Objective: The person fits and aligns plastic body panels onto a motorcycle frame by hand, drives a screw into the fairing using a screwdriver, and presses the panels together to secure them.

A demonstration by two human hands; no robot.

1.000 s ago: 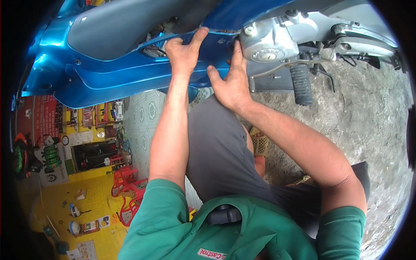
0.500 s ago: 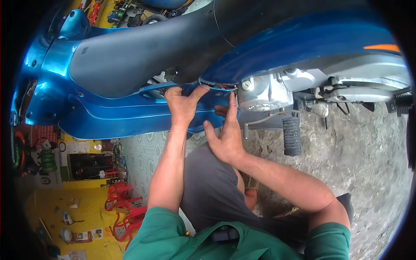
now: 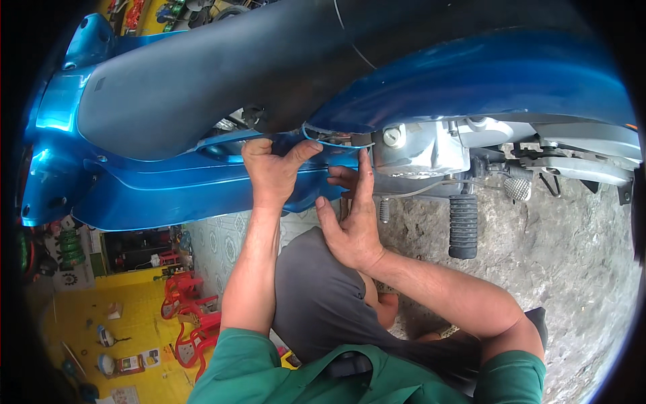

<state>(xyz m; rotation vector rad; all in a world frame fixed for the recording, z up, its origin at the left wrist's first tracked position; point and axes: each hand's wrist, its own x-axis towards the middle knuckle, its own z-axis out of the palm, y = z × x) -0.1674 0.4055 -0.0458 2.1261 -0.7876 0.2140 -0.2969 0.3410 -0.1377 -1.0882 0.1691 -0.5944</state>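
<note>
A glossy blue plastic leg shield (image 3: 195, 195) runs along the side of a motorbike. My left hand (image 3: 272, 172) grips its upper edge beside a cut-out, fingers curled over the edge and thumb stretched along it toward the right. Against the rear end of the same leg shield rests my right hand (image 3: 353, 225). Its index finger points up along that end, the other fingers bend toward the panel, and the thumb stands apart. Above both hands, a gap shows between the panel's thin curved rim and the dark blue side cover (image 3: 471, 81); dark parts lie inside.
Right of my hands are the silver engine cover (image 3: 420, 148), a bent metal lever (image 3: 431, 185) and a black rubber footrest (image 3: 463, 225). A black seat (image 3: 202, 87) spans above. My knee (image 3: 316, 283) is close below. Red plastic chairs (image 3: 192, 323) stand by the yellow wall (image 3: 145, 330).
The view has shifted a little, and more of the panel's curved rim shows below the side cover. Both hands keep nearly the same hold and pose on the leg shield.
</note>
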